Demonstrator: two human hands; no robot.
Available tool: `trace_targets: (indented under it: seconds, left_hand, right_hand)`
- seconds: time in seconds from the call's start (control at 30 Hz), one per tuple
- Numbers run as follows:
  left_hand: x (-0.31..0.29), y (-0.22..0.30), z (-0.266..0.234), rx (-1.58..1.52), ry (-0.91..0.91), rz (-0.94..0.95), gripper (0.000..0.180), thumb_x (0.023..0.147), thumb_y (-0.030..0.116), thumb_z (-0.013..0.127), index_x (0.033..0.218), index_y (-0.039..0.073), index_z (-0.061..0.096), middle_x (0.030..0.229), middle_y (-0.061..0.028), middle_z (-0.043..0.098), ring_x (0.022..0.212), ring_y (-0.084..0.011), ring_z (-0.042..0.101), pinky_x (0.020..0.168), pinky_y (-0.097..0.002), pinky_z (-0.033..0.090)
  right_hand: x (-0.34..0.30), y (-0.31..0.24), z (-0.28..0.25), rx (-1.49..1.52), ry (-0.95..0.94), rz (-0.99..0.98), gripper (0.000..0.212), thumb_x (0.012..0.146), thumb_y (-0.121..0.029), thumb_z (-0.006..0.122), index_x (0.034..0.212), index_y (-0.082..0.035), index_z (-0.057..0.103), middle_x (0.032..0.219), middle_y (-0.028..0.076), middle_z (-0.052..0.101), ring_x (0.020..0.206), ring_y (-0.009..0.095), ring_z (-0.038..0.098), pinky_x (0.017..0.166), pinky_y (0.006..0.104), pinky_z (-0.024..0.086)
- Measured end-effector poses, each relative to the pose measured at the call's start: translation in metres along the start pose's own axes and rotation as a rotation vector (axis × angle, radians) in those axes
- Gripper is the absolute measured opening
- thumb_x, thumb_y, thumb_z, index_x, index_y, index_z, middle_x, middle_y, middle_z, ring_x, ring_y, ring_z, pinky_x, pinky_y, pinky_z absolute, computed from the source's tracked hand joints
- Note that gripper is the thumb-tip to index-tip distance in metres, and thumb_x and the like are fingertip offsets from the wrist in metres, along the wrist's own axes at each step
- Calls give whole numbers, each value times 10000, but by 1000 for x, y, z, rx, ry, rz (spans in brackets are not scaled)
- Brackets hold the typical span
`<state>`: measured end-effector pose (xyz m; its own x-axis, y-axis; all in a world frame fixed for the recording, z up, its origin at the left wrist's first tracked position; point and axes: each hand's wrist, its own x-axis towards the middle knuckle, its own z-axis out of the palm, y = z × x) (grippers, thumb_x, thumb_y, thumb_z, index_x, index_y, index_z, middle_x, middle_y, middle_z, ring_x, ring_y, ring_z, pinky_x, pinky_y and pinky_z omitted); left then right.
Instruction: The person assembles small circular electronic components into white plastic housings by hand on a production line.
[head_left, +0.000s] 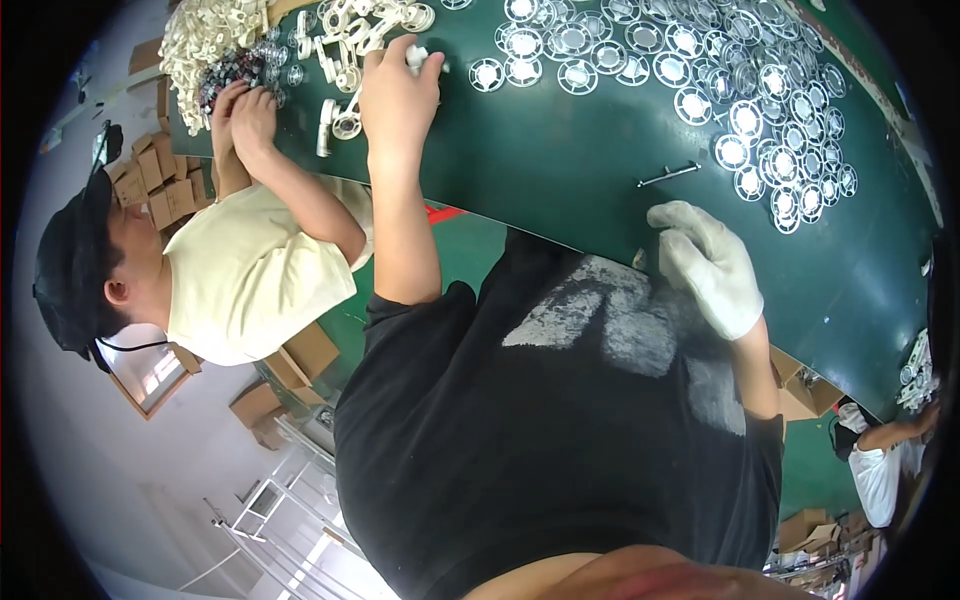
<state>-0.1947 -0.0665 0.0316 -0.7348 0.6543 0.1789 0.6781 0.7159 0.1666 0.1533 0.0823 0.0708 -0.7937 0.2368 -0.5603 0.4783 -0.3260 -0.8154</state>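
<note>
The piece I hold is white, like my glove. My black shirt has a patchy grey print; the tabletop is dark green, the discs silvery.

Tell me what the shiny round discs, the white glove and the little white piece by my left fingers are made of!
Shiny discs: maybe metal or clear plastic; glossy, with bright glints, so the look leaves it open.
White glove: probably soft fabric; matte, with gentle folds.
Little white piece: perhaps plastic, pale and smooth-looking, but too small to be sure.
</note>
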Motion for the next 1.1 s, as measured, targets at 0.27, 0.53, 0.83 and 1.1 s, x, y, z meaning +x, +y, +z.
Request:
trace_targets:
  seconds: [0.27, 0.53, 0.83, 1.1]
  left_hand:
    - [-34, 63, -19, -1019, -92, -203, 337, 940, 85, 719, 1218, 41, 535, 987, -84, 678, 781, -106, 661, 578, -221, 545]
    - [-99, 165, -8, -1714, -446, 501, 351, 793, -33, 761, 1116, 59, 659, 1215, -135, 705, 1280, -331, 595, 1029, -420, 497]
    - [-69, 108, 23, -394, -82, 405, 434, 827, 136, 801, 1243, 104, 679, 1142, -100, 597, 960, -285, 580, 893, -416, 474]
    - [-82, 101, 29, -503, -71, 434, 235, 848, 59, 766, 1063, 60, 671, 1210, -108, 656, 1087, -321, 598, 918, -413, 498]
  right_hand:
    - [6, -4, 10, -251, 149, -123, 419, 973, -195, 628, 1325, 27, 582, 910, 61, 682, 787, 114, 650, 754, 275, 519]
    - [9, 29, 22, -15, 195, -277, 404, 856, -109, 721, 1244, -54, 622, 1076, 58, 660, 966, 190, 643, 901, 307, 506]
    - [-12, 30, -4, -342, 437, -412, 294, 982, -11, 499, 1260, -19, 595, 979, 127, 711, 812, 241, 707, 772, 328, 566]
    - [-12, 13, -10, -604, 497, -246, 283, 928, -168, 677, 1182, -45, 654, 1017, 165, 712, 882, 278, 722, 822, 335, 554]
